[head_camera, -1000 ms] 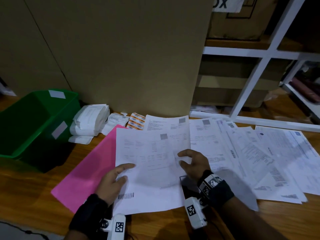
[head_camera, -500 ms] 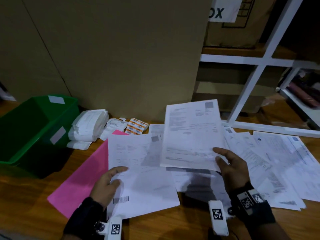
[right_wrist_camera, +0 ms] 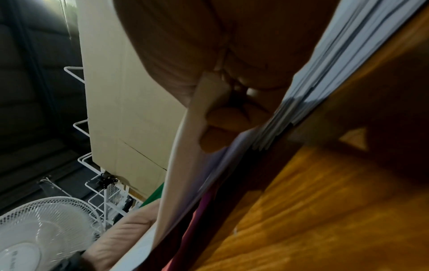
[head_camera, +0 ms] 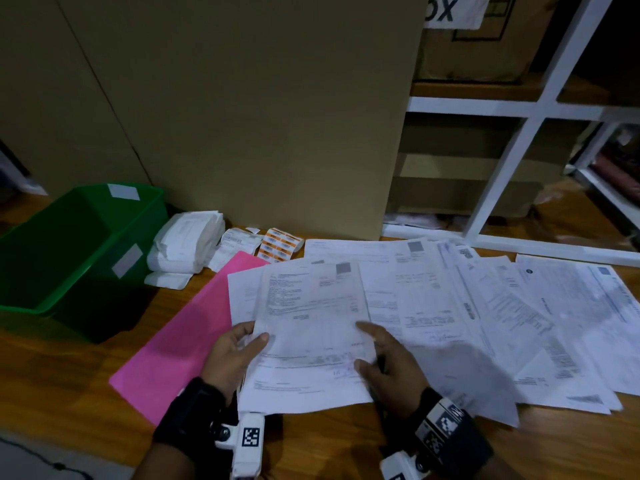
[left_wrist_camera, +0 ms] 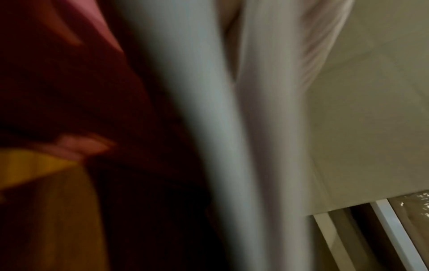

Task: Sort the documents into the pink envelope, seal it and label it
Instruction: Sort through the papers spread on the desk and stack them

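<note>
The pink envelope [head_camera: 180, 341] lies flat on the wooden table [head_camera: 52, 375], partly under a small stack of white printed documents [head_camera: 311, 323]. My left hand [head_camera: 239, 351] grips the stack's left edge, thumb on top. At the right edge of the top sheet, my right hand [head_camera: 381, 362] pinches the paper, index finger stretched over it. The right wrist view shows my fingers [right_wrist_camera: 223, 124] curled under that sheet [right_wrist_camera: 181, 165]. More documents [head_camera: 519, 306] lie fanned out to the right. The left wrist view is blurred, showing only paper [left_wrist_camera: 209, 128].
A green bin [head_camera: 69, 244] stands at the left. Behind the envelope lie folded white slips [head_camera: 187, 244] and an orange label sheet [head_camera: 280, 244]. A tall cardboard box [head_camera: 242, 116] and a white shelf frame [head_camera: 512, 161] close off the back. A fan [right_wrist_camera: 41, 229] stands beyond the table.
My right hand, which held a sheet raised to the right, has brought it left and down onto the stack in my left hand. The left hand has stayed put.
</note>
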